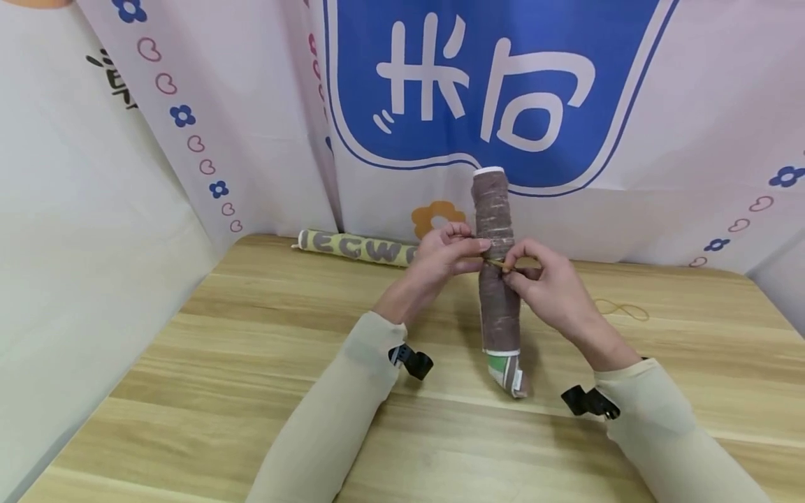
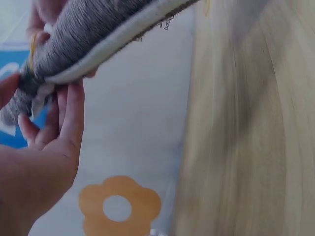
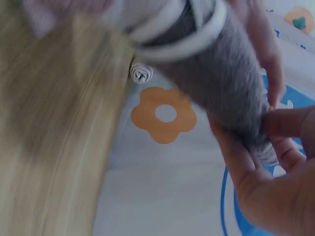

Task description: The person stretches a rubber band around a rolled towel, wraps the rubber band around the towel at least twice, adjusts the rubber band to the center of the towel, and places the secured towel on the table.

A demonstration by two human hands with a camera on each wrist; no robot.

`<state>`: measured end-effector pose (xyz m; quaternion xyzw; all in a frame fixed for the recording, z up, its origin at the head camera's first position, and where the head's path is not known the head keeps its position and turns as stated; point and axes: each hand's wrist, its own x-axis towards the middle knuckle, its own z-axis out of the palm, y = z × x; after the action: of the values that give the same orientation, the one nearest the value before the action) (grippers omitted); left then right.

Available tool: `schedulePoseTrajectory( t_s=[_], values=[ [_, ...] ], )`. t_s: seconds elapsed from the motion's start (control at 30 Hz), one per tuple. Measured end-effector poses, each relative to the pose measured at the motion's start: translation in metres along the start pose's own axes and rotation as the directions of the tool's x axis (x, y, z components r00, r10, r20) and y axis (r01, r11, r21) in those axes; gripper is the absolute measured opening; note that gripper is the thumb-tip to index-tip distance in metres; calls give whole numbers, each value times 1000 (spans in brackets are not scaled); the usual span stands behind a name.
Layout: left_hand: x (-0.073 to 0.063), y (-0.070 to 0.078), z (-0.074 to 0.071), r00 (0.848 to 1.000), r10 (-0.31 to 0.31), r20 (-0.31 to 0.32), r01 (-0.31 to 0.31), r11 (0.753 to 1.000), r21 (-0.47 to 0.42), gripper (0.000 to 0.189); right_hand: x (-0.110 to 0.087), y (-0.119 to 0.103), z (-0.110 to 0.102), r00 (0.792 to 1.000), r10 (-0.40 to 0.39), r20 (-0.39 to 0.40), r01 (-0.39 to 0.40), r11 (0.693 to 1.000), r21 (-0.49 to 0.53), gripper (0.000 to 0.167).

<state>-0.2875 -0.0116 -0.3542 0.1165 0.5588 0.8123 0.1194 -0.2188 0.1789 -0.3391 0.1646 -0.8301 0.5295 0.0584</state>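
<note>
A brown rolled towel (image 1: 499,314) is held off the table, its long side running away from me, with a green and white striped corner (image 1: 506,370) hanging from the near end. Around its middle sits a thin yellow rubber band (image 1: 495,263), which my right hand (image 1: 553,283) pinches between thumb and fingers on the right side. My left hand (image 1: 437,255) grips the roll from the left, beside the band. The left wrist view shows the left hand's (image 2: 49,162) fingers curled around the narrowed roll (image 2: 98,34). Part of the band is hidden behind the roll.
Another rolled towel (image 1: 358,248), yellow-green with grey letters, lies along the table's back edge, partly behind the left hand. A loose rubber band (image 1: 629,309) lies right of the right wrist on the wooden table (image 1: 251,391). A printed cloth backdrop (image 1: 390,188) hangs behind.
</note>
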Motion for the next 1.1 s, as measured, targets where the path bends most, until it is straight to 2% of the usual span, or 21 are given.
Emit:
schedulePoseTrajectory(
  t_s=[0.1, 0.17, 0.3, 0.37, 0.43, 0.53, 0.63, 0.77, 0.87, 1.03, 1.1],
  values=[
    [1, -2, -4, 999, -8, 38, 8, 1000, 6, 23, 1, 2, -1, 997, 67, 36, -69, 996, 64, 12],
    [1, -2, -4, 1000, 11, 23, -12, 998, 57, 27, 2, 2, -1, 993, 102, 66, -105, 993, 53, 16],
    [-3, 0, 2, 996, 76, -40, -66, 973, 220, 35, 0, -3, 1, 984, 158, 77, -149, 983, -108, 42],
    [-6, 2, 7, 992, 102, -79, -75, 956, 284, 38, -1, -5, 3, 985, 162, 56, -151, 975, -164, 49],
    [-8, 4, 12, 988, 114, -108, -74, 944, 322, 39, -2, -7, 6, 991, 132, 33, -122, 972, -202, 47],
    [-9, 4, 15, 983, 105, -152, -50, 943, 329, 39, -3, -6, 11, 999, 31, 12, -27, 969, -245, 34],
    [-9, 4, 16, 980, 90, -180, -26, 944, 328, 38, -3, -5, 13, 999, -49, 6, 48, 952, -301, 30],
    [-9, 4, 17, 978, 75, -196, -4, 940, 340, 38, -3, -4, 15, 997, -81, 5, 78, 941, -330, 28],
    [-9, 4, 17, 974, 76, -215, 3, 938, 347, 38, -3, -1, 16, 991, -135, 14, 131, 925, -357, 23],
    [-11, 3, 18, 963, 105, -248, -9, 933, 360, 38, -2, 3, 18, 965, -258, 46, 254, 876, -410, 22],
    [-11, 3, 16, 964, 123, -237, -35, 937, 348, 39, -1, 2, 17, 964, -263, 30, 252, 880, -403, 23]
  ],
)
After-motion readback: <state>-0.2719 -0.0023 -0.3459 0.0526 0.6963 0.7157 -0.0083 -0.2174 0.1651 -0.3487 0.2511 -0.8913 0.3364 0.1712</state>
